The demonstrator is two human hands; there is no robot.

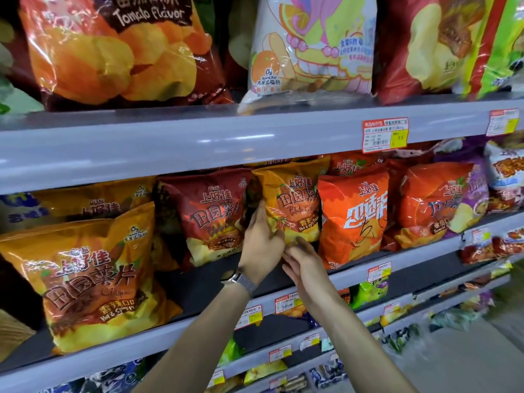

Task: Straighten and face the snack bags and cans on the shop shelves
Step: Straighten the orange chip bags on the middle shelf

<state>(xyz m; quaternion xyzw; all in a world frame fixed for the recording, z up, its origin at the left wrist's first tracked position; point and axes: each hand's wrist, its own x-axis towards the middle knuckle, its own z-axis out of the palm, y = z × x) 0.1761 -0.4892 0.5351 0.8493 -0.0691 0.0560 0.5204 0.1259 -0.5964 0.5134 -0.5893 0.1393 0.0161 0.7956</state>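
Note:
An orange Hot & Spicy chip bag (295, 205) stands upright on the middle shelf (198, 285), set back from the front edge. My left hand (259, 248), with a watch at the wrist, grips the bag's lower left edge, fingers tucked behind it. My right hand (304, 263) holds the bag's bottom edge from below, thumb up against the front. A dark red chip bag (209, 214) stands just left of it and an orange-red bag (354, 217) just right, both facing forward.
A large orange chip bag (90, 276) stands at the shelf's front left. The upper shelf rim (198, 140) hangs close above, carrying a tomato-flavor bag (119, 49) and a white bag (312, 46). Price tags (385, 136) line the rims. Lower shelves of snacks run below right.

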